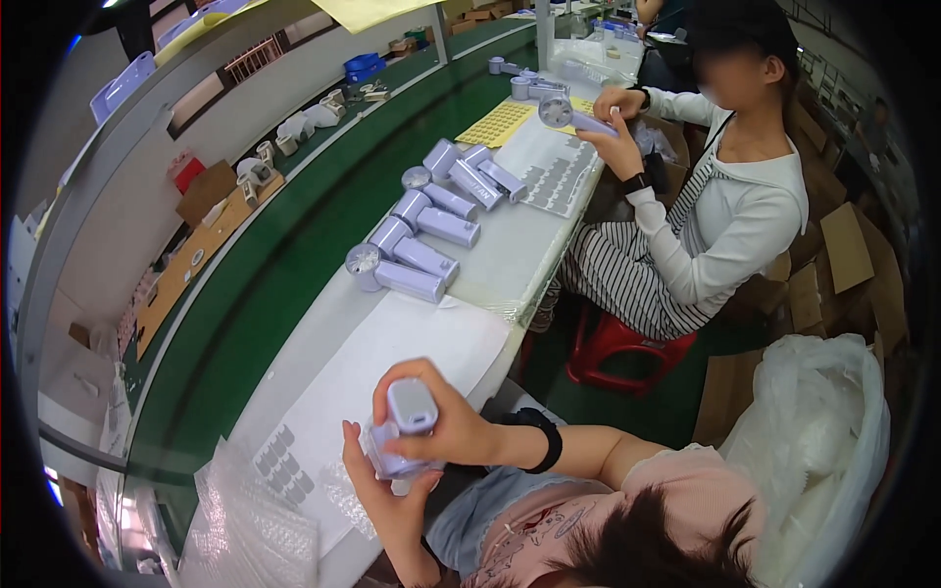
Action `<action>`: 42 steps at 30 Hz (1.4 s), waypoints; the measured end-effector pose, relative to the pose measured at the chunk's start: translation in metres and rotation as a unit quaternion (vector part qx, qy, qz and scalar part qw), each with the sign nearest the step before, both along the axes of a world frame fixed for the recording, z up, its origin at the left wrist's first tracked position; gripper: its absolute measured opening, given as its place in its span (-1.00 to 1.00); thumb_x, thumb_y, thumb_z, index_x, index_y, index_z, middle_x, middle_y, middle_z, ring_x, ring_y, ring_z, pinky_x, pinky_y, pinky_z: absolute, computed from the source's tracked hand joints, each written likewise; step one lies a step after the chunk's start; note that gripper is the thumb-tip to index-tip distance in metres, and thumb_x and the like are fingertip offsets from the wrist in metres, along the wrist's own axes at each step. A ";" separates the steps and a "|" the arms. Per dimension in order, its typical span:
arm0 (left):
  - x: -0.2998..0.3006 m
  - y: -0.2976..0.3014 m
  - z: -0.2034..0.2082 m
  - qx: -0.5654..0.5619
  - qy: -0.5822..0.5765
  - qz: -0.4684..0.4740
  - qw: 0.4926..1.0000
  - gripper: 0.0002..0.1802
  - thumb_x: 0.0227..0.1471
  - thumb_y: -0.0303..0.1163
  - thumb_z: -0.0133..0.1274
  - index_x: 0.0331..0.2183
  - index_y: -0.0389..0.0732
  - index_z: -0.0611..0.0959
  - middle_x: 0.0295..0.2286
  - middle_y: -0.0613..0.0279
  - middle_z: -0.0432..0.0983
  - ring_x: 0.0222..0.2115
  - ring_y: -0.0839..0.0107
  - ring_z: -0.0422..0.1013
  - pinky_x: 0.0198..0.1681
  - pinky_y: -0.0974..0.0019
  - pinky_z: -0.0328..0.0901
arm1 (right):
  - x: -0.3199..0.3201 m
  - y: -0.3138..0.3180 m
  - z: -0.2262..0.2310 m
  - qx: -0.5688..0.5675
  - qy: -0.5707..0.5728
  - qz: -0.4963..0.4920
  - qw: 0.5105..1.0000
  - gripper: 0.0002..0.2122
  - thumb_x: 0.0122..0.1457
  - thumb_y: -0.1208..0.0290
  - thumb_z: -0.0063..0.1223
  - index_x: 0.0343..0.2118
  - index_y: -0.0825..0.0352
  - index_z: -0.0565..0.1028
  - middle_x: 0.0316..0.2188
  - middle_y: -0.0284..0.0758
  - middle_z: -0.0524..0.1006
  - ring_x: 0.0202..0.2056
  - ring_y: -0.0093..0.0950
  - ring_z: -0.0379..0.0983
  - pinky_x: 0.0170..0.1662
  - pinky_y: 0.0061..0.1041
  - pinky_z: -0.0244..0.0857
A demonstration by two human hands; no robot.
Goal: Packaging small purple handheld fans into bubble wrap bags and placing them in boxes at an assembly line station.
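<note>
A lavender handheld fan (413,407) is between my hands over the near part of the table, its handle end turned up toward me. My right hand (453,423) wraps round its handle. Cupped below, my left hand (392,505) has its thumb and fingers about the fan's round head, which my fingers partly hide. Several more lavender handheld fans (412,279) lie in a row on the table farther off. A white sheet with grey stickers (284,465) lies left of my hands, beside a piece of bubble wrap (257,519).
At the far right of the table, a co-worker (725,216) on a red stool (622,358) holds another fan (588,122). Yellow and grey sticker sheets (554,174) lie before them. A green conveyor belt (250,314) runs along the left. A large plastic bag (818,441) stands at right.
</note>
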State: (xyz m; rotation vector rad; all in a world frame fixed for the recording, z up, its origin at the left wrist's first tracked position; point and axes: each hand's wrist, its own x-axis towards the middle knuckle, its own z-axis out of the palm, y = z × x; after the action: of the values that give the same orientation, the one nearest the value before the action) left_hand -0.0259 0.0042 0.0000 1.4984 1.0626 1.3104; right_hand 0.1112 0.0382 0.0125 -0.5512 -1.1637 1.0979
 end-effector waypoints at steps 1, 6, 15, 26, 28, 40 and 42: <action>-0.002 0.002 -0.002 0.017 0.070 -0.003 0.997 -0.25 -0.12 -0.40 0.10 0.09 -0.25 0.14 -0.01 0.06 0.17 -0.11 0.27 0.28 -0.08 0.31 0.20 | 0.000 -0.004 0.003 0.008 -0.050 0.016 0.999 -0.54 -0.07 0.51 0.15 -0.11 0.33 0.20 -0.30 -0.28 0.37 -0.24 -0.50 0.32 -0.17 -0.53 0.23; -0.014 0.005 -0.034 -0.102 0.153 0.045 0.982 -0.31 -0.21 -0.43 0.18 -0.02 -0.30 0.25 -0.04 0.03 0.20 -0.03 0.25 0.20 0.00 0.28 0.12 | -0.006 -0.010 0.023 0.141 -0.174 0.078 0.971 -0.54 -0.13 0.49 0.19 -0.11 0.35 0.31 -0.24 -0.23 0.37 -0.18 -0.41 0.32 -0.14 -0.50 0.22; -0.007 0.006 -0.007 0.157 0.095 0.110 0.977 -0.41 -0.18 -0.31 0.13 -0.09 -0.25 0.30 -0.07 -0.04 0.21 -0.04 0.12 0.16 -0.01 0.14 0.11 | 0.006 -0.012 -0.016 0.110 -0.167 -0.088 0.976 -0.74 -0.05 0.43 0.12 -0.28 0.36 0.38 -0.36 -0.29 0.40 -0.31 -0.47 0.35 -0.24 -0.54 0.24; -0.003 0.002 -0.007 0.160 0.034 0.164 0.973 -0.40 -0.15 -0.23 0.10 -0.08 -0.25 0.29 -0.02 -0.10 0.16 -0.01 0.08 0.13 0.01 0.09 0.09 | -0.004 -0.019 -0.041 -0.095 -0.137 0.058 0.984 -0.87 0.06 0.45 -0.01 -0.46 0.40 0.33 -0.57 -0.33 0.36 -0.53 -0.58 0.28 -0.48 -0.60 0.16; -0.003 0.003 -0.008 0.171 0.091 0.181 0.964 -0.41 -0.16 -0.25 0.10 -0.09 -0.27 0.30 -0.02 -0.11 0.15 -0.02 0.08 0.14 0.00 0.10 0.11 | -0.001 -0.016 -0.039 -0.076 -0.199 0.028 0.977 -0.88 0.05 0.47 -0.01 -0.47 0.40 0.33 -0.56 -0.32 0.37 -0.52 -0.56 0.29 -0.47 -0.59 0.17; 0.001 0.001 -0.007 0.120 0.179 0.171 0.961 -0.39 -0.22 -0.37 0.11 -0.07 -0.32 0.32 -0.02 -0.12 0.11 -0.05 0.02 0.16 -0.02 0.13 0.10 | -0.003 -0.018 -0.034 0.110 -0.187 -0.075 0.973 -0.72 0.00 0.46 0.06 -0.21 0.37 0.33 -0.32 -0.25 0.39 -0.23 -0.38 0.34 -0.08 -0.45 0.14; 0.002 -0.002 -0.004 0.105 0.186 0.165 0.963 -0.37 -0.22 -0.38 0.12 -0.05 -0.31 0.32 -0.02 -0.11 0.11 -0.05 0.01 0.16 -0.01 0.13 0.10 | -0.006 -0.018 -0.032 0.115 -0.151 -0.089 0.978 -0.64 0.00 0.43 0.08 -0.12 0.36 0.31 -0.24 -0.23 0.39 -0.17 -0.36 0.34 0.00 -0.42 0.11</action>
State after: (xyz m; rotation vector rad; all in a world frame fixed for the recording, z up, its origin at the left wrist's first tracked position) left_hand -0.0241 0.0021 -0.0039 1.8342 1.5041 1.4346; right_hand 0.1055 0.0202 -0.0194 -0.6415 -1.4539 0.7292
